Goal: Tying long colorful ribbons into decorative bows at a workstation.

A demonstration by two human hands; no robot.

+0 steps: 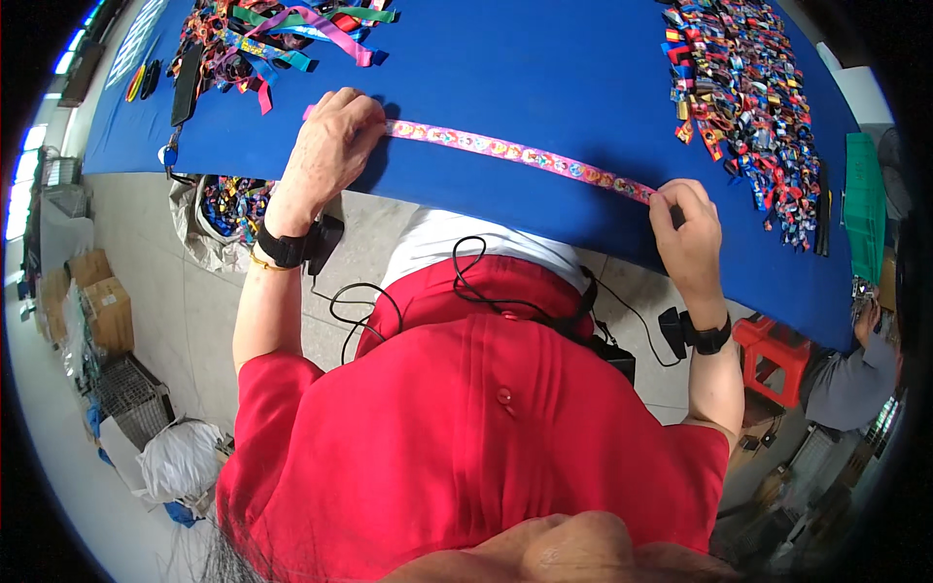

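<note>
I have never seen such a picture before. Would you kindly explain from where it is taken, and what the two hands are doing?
No machine here: a person works bare-handed. A wide fisheye camera on the head looks down, so straight edges bend; the red shirt is the wearer's own. The right hand pinches one end of a pink patterned ribbon; the left hand covers it near the other end, fingertips hidden. On the blue surface lie loose colourful ribbons, far left, and many small multicoloured pieces, right.
</note>
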